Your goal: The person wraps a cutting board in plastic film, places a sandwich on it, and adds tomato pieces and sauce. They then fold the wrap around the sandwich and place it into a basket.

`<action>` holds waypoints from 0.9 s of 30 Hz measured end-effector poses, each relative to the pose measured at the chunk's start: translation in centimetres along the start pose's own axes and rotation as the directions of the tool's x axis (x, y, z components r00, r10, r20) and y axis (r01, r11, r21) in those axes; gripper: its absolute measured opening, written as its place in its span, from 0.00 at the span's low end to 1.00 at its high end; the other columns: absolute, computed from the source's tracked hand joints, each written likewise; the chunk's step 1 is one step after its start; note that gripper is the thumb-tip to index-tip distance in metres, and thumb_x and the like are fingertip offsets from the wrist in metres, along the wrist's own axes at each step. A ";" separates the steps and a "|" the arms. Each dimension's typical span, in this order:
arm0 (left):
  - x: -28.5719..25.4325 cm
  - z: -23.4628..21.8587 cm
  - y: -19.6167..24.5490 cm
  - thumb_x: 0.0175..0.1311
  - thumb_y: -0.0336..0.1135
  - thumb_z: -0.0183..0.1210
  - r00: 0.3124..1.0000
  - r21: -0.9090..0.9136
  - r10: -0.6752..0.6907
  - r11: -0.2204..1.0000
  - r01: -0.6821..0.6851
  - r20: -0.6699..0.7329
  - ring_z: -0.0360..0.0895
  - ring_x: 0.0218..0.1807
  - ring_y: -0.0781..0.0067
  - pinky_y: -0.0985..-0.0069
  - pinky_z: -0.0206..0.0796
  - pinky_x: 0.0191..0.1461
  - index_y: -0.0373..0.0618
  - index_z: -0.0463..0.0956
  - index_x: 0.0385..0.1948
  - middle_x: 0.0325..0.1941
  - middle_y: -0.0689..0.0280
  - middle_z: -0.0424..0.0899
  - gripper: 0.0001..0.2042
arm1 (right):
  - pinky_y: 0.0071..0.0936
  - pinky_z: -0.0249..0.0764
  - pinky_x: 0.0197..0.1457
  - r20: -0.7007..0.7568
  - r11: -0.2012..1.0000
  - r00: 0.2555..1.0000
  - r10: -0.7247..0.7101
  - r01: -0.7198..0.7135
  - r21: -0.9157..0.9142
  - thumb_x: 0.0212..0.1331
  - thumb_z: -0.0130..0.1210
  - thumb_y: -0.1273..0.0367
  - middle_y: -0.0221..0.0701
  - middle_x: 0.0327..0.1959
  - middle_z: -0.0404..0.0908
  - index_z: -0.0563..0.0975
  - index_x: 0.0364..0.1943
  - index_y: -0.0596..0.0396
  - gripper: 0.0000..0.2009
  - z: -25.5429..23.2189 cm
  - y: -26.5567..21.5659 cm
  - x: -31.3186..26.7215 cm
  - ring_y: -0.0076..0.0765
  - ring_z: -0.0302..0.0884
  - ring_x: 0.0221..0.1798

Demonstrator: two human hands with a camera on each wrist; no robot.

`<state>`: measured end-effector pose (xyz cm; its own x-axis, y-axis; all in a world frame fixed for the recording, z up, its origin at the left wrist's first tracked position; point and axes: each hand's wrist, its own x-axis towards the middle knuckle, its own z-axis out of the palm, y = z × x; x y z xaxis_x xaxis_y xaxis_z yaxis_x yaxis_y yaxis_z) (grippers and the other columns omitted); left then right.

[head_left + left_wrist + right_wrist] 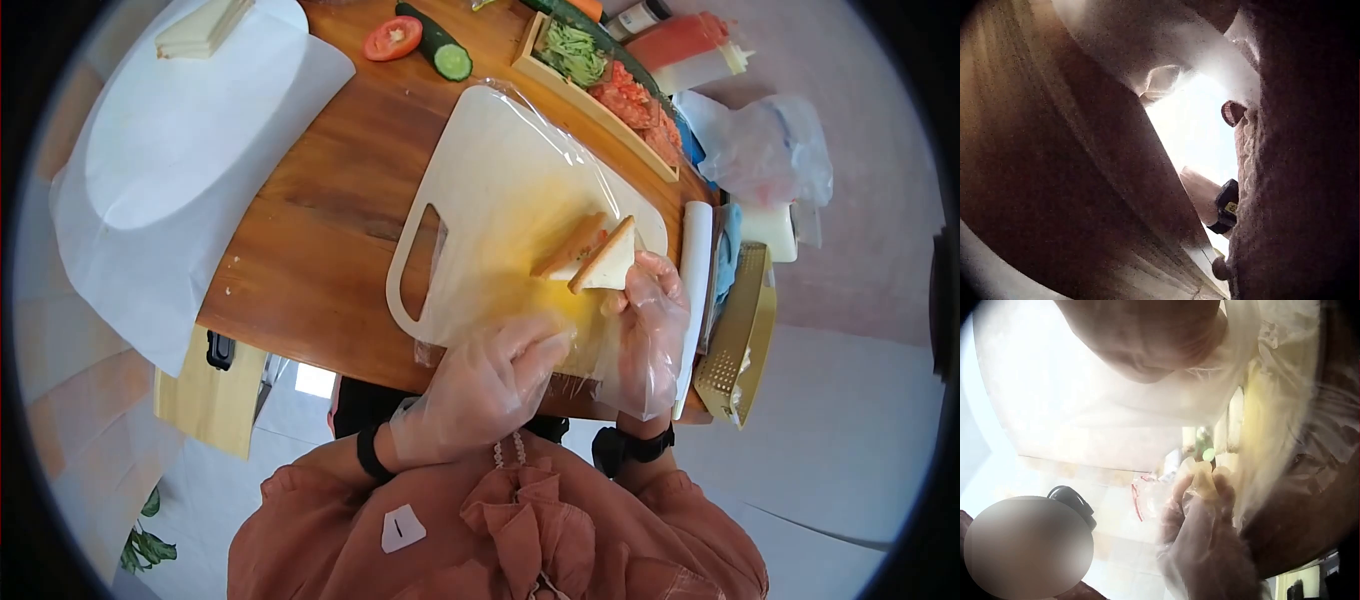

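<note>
In the head view the right hand (652, 335), in a clear plastic glove, pinches a triangular sandwich piece (608, 262) by its right side, above the cutting board (480, 180). Close against it is another sandwich piece (572, 248) with reddish filling. The gloved left hand (485, 385) is blurred at the board's near edge, fingers curled and no object visible in them. From the right wrist, the left hand (1204, 531) shows bent fingers drawn together under loose glove plastic. Cloth fills much of the left wrist view, with a dark wristband (1227, 206) beyond.
White paper (200, 130) with stacked bread (203, 28) lies at left. Behind the board are a tomato half (392, 38), a cut cucumber (447, 52) and a wooden tray (600, 103) of shredded vegetables. A white roll (697, 270) and yellow basket (738, 340) stand right.
</note>
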<state>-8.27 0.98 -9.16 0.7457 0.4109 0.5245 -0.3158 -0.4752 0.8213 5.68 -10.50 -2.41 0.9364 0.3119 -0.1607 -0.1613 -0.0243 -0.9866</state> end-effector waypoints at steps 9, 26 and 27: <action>-0.4 0.3 0.2 0.54 0.21 0.68 0.998 0.057 -0.050 0.997 0.048 0.035 0.85 0.46 0.56 0.66 0.78 0.46 0.44 0.81 0.47 0.53 0.60 0.83 0.17 | 0.21 0.73 0.42 -0.029 0.999 0.999 -0.025 0.024 -0.034 0.67 0.60 0.78 0.27 0.40 0.78 0.79 0.46 0.57 0.07 -0.1 0.4 0.4 0.21 0.73 0.34; -0.4 0.2 0.0 0.55 0.25 0.69 0.999 0.105 -0.026 0.994 0.021 0.043 0.84 0.46 0.62 0.69 0.77 0.44 0.47 0.83 0.48 0.52 0.63 0.83 0.17 | 0.21 0.72 0.42 -0.029 0.986 0.997 -0.071 0.065 -0.154 0.65 0.61 0.79 0.28 0.40 0.79 0.80 0.47 0.58 0.09 0.1 0.7 0.8 0.21 0.73 0.35; -0.4 0.2 0.0 0.55 0.25 0.69 0.999 0.113 -0.019 0.993 0.015 0.036 0.83 0.45 0.62 0.69 0.78 0.44 0.47 0.83 0.48 0.52 0.63 0.82 0.17 | 0.20 0.72 0.42 -0.046 0.981 0.998 -0.052 0.043 -0.188 0.65 0.60 0.79 0.28 0.40 0.79 0.80 0.49 0.58 0.10 0.2 0.7 0.9 0.21 0.74 0.34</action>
<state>-8.47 0.64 -9.40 0.7724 0.3912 0.5004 -0.2363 -0.5543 0.7981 6.35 -10.09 -3.21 0.9568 0.2690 -0.1103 -0.0599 -0.1887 -0.9802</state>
